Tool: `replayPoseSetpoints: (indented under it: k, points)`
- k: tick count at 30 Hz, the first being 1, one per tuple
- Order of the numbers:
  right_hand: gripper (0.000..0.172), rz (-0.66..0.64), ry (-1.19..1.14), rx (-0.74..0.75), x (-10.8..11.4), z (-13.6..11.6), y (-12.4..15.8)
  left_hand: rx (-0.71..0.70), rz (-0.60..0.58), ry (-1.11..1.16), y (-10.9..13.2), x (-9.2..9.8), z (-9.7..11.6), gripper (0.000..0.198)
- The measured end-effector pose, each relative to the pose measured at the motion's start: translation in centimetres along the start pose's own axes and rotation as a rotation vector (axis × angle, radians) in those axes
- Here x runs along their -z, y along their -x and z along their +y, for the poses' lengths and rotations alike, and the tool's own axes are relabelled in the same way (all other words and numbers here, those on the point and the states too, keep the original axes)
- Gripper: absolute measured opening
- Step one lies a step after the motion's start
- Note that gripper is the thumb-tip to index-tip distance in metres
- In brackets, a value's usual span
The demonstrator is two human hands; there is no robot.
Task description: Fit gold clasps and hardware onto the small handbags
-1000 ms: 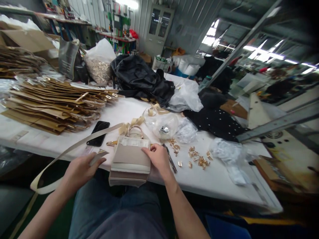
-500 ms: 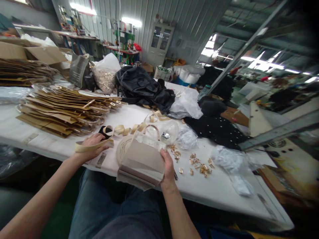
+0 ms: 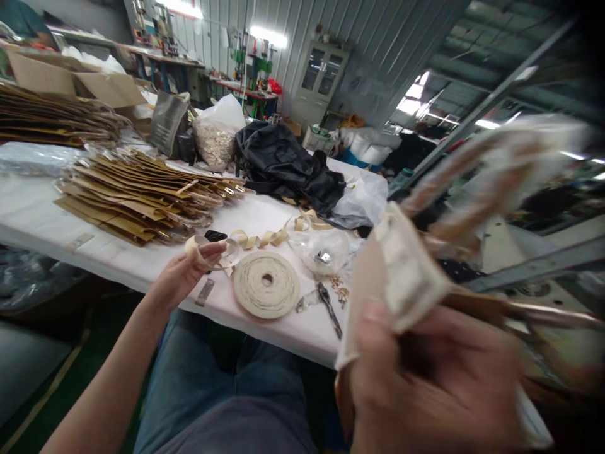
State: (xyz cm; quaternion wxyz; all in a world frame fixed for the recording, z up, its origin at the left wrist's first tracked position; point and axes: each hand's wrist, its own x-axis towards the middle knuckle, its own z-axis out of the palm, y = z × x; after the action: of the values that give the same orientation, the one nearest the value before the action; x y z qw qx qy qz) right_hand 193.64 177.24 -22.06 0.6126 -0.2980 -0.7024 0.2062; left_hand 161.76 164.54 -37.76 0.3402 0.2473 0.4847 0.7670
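Note:
Close to the camera, at the right, my right hand [image 3: 435,384] is closed on a brown and beige handbag [image 3: 366,287], blurred by motion. Its plastic-wrapped handles [image 3: 477,183] stick out to the upper right. My left hand [image 3: 184,277] is raised over the table's front edge, its fingers closed on a curled strip of beige tape [image 3: 193,247]. More tape curls away behind it. A large flat roll of tape [image 3: 250,287] lies between the hands. Beside the roll lies a slim black tool [image 3: 329,309]; its kind is unclear. A small black object [image 3: 215,236] sits behind my left fingers.
Stacked brown panels [image 3: 137,195] fill the left of the white table [image 3: 28,217]. Behind are a bag of small pieces [image 3: 218,135] and a black bag [image 3: 288,161]. Small gold fittings [image 3: 341,291] and a clear plastic bag [image 3: 326,252] lie right of the roll. A metal post [image 3: 534,255] slants at right.
My right hand has lifted the handbag off the tape roll, up and right toward the camera, uncovering the roll and the black tool. My left hand has risen off the table with the tape.

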Motion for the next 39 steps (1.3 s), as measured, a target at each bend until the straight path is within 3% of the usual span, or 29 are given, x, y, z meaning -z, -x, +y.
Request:
replayPoseSetpoints:
  k: [1, 2, 4, 6, 8, 10, 12, 14, 16, 18, 22, 25, 29, 33, 36, 39]
  points:
    - [0.018, -0.05, 0.037, 0.053, -2.6, -0.4, 0.6, 0.006, 0.083, 0.084, 0.0, 0.0, -0.4, 0.063]
    - [0.013, -0.191, 0.032, 0.078, -5.5, -0.3, 1.4, 0.026, 0.169, 0.131, 0.2, 0.1, -0.9, 0.059]
    - [0.01, -0.396, -0.047, -0.012, -11.5, 1.4, 3.8, 0.087, 0.333, 0.133, 0.9, 0.6, -2.0, 0.05]
    - [0.023, -0.592, -0.125, -0.143, -16.6, 4.4, 7.2, 0.133, 0.477, 0.008, 2.2, 1.5, -2.8, 0.045]
    - [0.025, -0.684, -0.156, -0.293, -19.7, 7.5, 10.5, 0.142, 0.608, -0.259, 3.8, 2.2, -3.3, 0.058]
    - [0.022, -0.715, -0.182, -0.395, -20.6, 9.7, 12.9, 0.042, 0.71, -0.64, 5.3, 2.3, -3.4, 0.08]
    - [0.023, -0.729, -0.208, -0.379, -19.7, 10.8, 13.4, -0.147, 0.725, -0.996, 6.4, 1.6, -3.3, 0.081]
    - [0.029, -0.715, -0.155, -0.239, -17.8, 11.1, 12.3, -0.302, 0.651, -1.214, 6.9, 0.1, -3.2, 0.063]
    - [0.039, -0.653, 0.029, -0.096, -15.2, 11.6, 10.4, -0.34, 0.525, -1.264, 6.9, -1.8, -3.1, 0.045]
    - [0.048, -0.601, 0.254, -0.049, -12.6, 12.9, 8.5, -0.332, 0.413, -1.253, 6.8, -3.7, -3.0, 0.034]
    - [0.06, -0.709, 0.447, -0.226, -8.6, 16.9, 6.5, -0.278, 0.373, -1.274, 6.8, -6.6, -3.3, 0.035]
    - [0.061, -0.776, 0.276, -0.393, -7.2, 18.5, 6.4, -0.13, 0.302, -1.198, 6.6, -7.7, -5.1, 0.052]
    - [0.044, -0.664, -0.105, -0.552, -6.4, 18.1, 8.4, -0.071, 0.213, -1.076, 5.1, -7.5, -9.1, 0.078]
    - [0.034, -0.477, -0.124, -0.388, -5.3, 17.5, 13.6, -0.124, 0.274, -0.983, 3.1, -6.5, -10.7, 0.1]
    - [0.029, -0.522, -0.085, -0.407, -3.8, 17.3, 17.5, -0.106, 0.282, -1.005, 2.9, -5.8, -10.2, 0.11]
    - [0.021, -0.589, 0.013, -0.452, -2.2, 17.5, 19.1, -0.064, 0.214, -1.027, 3.8, -5.5, -10.2, 0.103]
